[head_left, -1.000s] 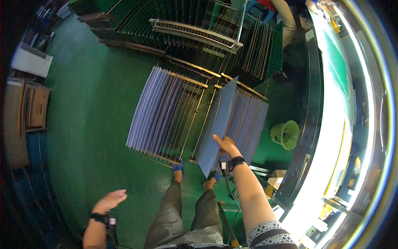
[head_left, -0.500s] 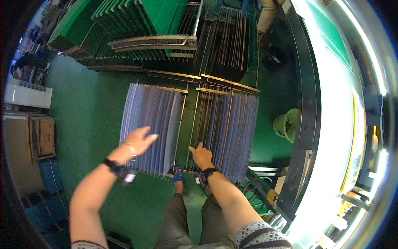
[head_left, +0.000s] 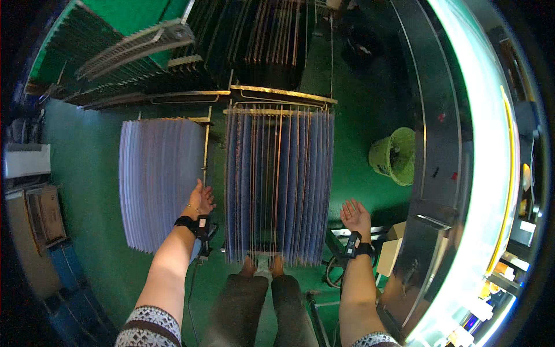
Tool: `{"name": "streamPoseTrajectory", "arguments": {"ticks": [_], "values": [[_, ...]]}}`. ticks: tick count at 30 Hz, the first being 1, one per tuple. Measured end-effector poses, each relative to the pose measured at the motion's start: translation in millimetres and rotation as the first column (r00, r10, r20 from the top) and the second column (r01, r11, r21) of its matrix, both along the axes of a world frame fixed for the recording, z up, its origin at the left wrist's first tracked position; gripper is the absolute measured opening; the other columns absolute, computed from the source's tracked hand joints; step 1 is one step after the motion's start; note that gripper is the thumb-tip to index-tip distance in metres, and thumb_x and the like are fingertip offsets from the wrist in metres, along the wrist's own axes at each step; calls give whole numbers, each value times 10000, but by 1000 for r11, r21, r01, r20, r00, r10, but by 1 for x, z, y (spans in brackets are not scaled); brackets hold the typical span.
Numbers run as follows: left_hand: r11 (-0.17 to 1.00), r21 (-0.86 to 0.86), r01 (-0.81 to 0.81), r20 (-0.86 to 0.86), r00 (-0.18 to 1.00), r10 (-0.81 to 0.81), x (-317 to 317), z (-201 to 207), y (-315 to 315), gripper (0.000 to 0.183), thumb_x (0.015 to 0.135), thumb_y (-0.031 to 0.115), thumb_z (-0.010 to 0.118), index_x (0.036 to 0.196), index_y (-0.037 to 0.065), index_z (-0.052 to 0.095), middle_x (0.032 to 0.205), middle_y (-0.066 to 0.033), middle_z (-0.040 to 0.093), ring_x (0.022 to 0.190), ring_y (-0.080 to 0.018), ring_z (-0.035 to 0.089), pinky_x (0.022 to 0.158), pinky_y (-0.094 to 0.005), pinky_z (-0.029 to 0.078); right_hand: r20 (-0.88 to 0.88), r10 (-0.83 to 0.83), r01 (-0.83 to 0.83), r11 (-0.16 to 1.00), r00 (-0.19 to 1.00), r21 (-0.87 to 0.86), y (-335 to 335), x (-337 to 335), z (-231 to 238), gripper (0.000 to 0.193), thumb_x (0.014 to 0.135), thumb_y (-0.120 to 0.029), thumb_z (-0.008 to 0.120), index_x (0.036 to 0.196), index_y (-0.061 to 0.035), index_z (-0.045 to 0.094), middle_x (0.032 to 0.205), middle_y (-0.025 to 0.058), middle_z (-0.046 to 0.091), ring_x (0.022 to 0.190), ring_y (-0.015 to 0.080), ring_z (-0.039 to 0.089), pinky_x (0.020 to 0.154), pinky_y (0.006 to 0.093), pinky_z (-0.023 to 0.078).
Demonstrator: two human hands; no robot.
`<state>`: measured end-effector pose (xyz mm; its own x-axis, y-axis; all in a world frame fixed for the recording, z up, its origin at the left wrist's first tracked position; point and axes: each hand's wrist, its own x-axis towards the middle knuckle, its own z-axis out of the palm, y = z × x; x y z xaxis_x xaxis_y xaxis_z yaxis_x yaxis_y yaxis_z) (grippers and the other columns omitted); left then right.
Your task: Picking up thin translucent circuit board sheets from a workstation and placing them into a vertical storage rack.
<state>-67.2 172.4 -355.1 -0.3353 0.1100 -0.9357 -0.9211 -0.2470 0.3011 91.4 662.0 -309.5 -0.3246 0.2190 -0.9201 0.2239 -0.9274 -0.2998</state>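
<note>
Two floor racks hold thin upright bluish panels standing on edge in close rows. The left rack's panels [head_left: 151,185] form a dense pale block. In the right rack, bluish panels [head_left: 306,185] stand toward both sides, with darker slots and copper-coloured edges [head_left: 277,162] between them. My left hand [head_left: 202,200] is held between the racks, beside the left block's near right edge, fingers spread and holding nothing. To the right of the right rack, my right hand [head_left: 355,216] hovers palm up over the floor, open and without anything in it. Both wrists carry dark straps with small devices.
A yellow-green basket [head_left: 393,156] stands on the green floor at the right. Beyond it runs a dark bench [head_left: 430,173] beside a brightly lit surface. Larger racks of dark and green panels [head_left: 260,34] stand at the far side. Cardboard [head_left: 45,214] and blue boxes are at the left.
The view has shifted right. My left hand has left the top of the left block; my right hand has moved to the right rack's outer side. That rack's left part now shows bluish panels.
</note>
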Motion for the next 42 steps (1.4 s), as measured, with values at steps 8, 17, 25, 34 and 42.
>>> {"name": "streamPoseTrajectory", "arguments": {"ticks": [8, 17, 25, 34, 42], "values": [[979, 184, -84, 22, 996, 81, 2, -88, 15, 725, 844, 604, 358, 1273, 20, 391, 1301, -109, 420, 1227, -250, 334, 1004, -421, 263, 173, 654, -677, 716, 736, 172, -5, -14, -105, 346, 878, -330, 472, 1123, -98, 546, 1120, 76, 556, 1037, 208, 499, 863, 389, 405], [976, 166, -144, -63, 986, 156, -17, -76, 45, 447, 898, 444, 402, 1051, 62, 573, 1026, -88, 616, 915, -237, 576, 838, -395, 440, -56, 546, -540, 837, 836, 94, -31, -46, -83, 264, 867, -200, 512, 998, 18, 582, 957, 111, 630, 783, 215, 617, 727, 359, 516], [944, 320, -78, -32, 995, 93, -5, -52, 60, 398, 919, 390, 371, 1067, 73, 562, 1002, -95, 621, 864, -223, 585, 803, -361, 459, 114, 707, -693, 626, 698, 358, -17, -5, -88, 262, 834, -167, 536, 1033, 0, 573, 973, 104, 630, 834, 267, 602, 751, 379, 486], [977, 204, -55, -155, 984, 88, 40, 136, 23, 395, 907, 369, 412, 1093, 47, 545, 1008, -101, 614, 871, -213, 594, 756, -357, 496, 394, 820, -781, 99, 415, 617, -63, 78, 74, 394, 811, -178, 545, 1143, 24, 479, 1154, 175, 534, 1036, 296, 515, 896, 372, 398], [998, 44, 45, -320, 947, -28, 117, 347, -44, 388, 885, 338, 470, 1147, 59, 536, 1123, -64, 574, 1013, -191, 529, 889, -355, 420, -113, 804, -623, 533, 583, 572, -162, 2, 246, 323, 871, -184, 494, 1143, -10, 499, 1098, 127, 567, 961, 233, 562, 823, 350, 460]]}}
